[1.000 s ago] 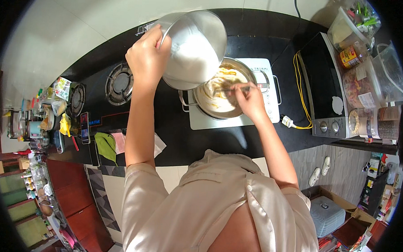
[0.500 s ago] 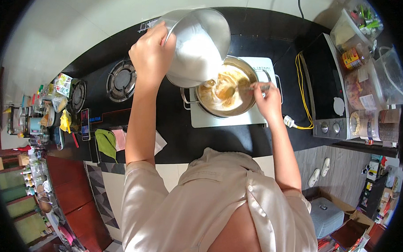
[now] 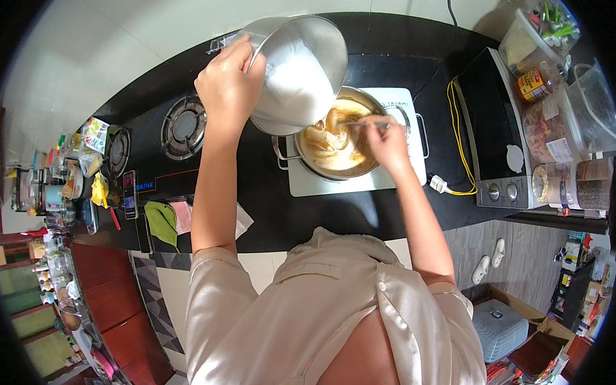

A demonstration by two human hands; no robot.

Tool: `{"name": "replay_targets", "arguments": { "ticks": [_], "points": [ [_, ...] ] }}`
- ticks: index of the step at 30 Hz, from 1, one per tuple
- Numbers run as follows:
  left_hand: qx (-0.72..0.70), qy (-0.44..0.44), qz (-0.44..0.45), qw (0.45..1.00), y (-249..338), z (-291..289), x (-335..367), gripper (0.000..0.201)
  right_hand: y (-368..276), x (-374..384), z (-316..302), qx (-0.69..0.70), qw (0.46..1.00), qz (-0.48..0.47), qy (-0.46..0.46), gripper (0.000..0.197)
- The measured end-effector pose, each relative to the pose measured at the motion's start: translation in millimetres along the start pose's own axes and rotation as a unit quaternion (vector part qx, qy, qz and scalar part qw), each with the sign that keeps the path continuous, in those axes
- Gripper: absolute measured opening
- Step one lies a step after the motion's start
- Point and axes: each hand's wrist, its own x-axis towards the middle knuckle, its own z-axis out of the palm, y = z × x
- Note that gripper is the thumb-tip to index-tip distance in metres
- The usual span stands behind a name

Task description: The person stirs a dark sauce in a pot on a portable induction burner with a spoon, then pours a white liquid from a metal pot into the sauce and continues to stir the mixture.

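The left hand [image 3: 229, 88] grips the rim of a tilted steel bowl [image 3: 298, 73], fingers curled over its edge and thumb on the outside, holding it above and just to the left of a pot [image 3: 337, 142]. White liquid lies inside the bowl and runs from its lower lip into the pot, where it meets a tan, swirled mixture. The right hand [image 3: 386, 139] is closed around the handle of a thin metal utensil [image 3: 354, 123] whose far end dips into the mixture. The pot stands on a white single-burner cooker [image 3: 397, 178] that sits on the black countertop [image 3: 394, 56]. To the left of it, 2 gas burners [image 3: 183, 126] are set into the counter, and a green cloth [image 3: 162, 221] and a phone [image 3: 129, 194] lie near the counter's front edge. To the right stands a microwave oven [image 3: 493, 131] with a yellow cable [image 3: 459, 140] looping down beside it, and clear plastic containers [image 3: 568, 127] are stacked past it. The person wears a pale satin shirt [image 3: 317, 315].
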Motion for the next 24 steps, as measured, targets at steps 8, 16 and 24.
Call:
{"name": "replay_targets", "arguments": {
  "ticks": [8, 16, 24],
  "points": [
    [-0.011, 0.029, 0.014, 0.999, 0, -1, -3, 0.027, -8, -1, -44, -0.246, 0.966, -0.078, -0.035, 0.015],
    [-0.014, 0.054, 0.049, 0.997, -6, 0, -5, 0.028, -21, -11, -40, -0.170, 0.981, -0.033, -0.082, 0.018],
    [0.003, 0.026, 0.046, 0.999, -1, 3, -3, 0.013, -18, -18, -1, -0.060, 0.994, -0.002, -0.090, 0.015]
  ]
}}
